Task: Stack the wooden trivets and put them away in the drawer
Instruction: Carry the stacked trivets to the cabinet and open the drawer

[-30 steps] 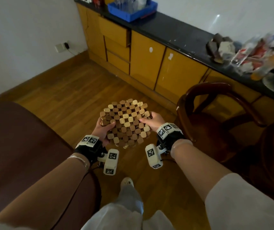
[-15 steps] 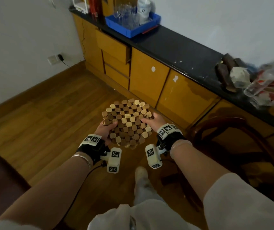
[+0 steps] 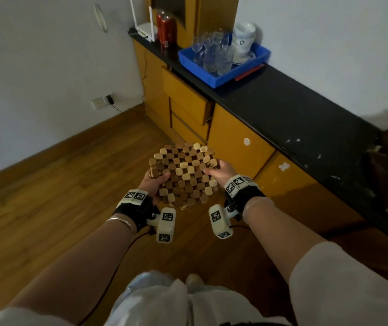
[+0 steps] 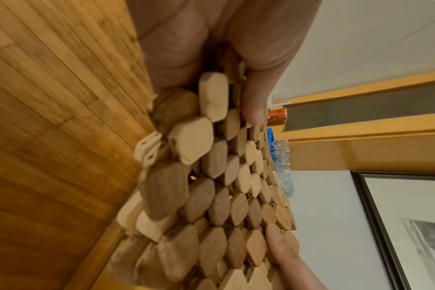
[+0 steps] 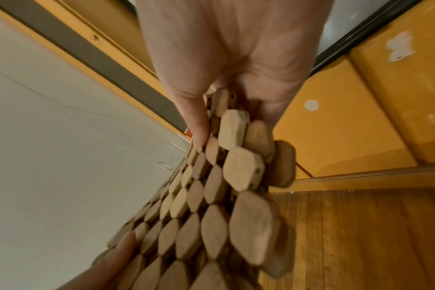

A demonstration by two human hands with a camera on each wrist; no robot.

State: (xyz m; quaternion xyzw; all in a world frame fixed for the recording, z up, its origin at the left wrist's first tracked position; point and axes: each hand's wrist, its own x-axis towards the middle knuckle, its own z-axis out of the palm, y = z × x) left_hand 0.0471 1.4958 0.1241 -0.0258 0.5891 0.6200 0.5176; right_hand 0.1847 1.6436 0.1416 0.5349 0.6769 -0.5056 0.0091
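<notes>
A stack of wooden trivets (image 3: 184, 175), made of light and dark blocks in a checker pattern, is held flat in front of me above the floor. My left hand (image 3: 153, 182) grips its left edge, thumb on top. My right hand (image 3: 220, 171) grips the right edge the same way. In the left wrist view the trivets (image 4: 211, 186) fill the middle under my left hand (image 4: 251, 106). The right wrist view shows the trivets (image 5: 211, 206) pinched by my right hand (image 5: 201, 127). The top drawer (image 3: 186, 97) of the yellow cabinet stands slightly open ahead.
A long yellow cabinet (image 3: 237, 147) with a black counter (image 3: 294, 109) runs along the right. On the counter stands a blue tray (image 3: 223, 64) with glasses, red cans (image 3: 166, 27) and a white router (image 3: 144, 29). Wooden floor (image 3: 59, 184) lies to the left.
I have walked toward the cabinet with the trivets held in both hands. The brown seat and the chairs have left the view, and the drawers are nearer.
</notes>
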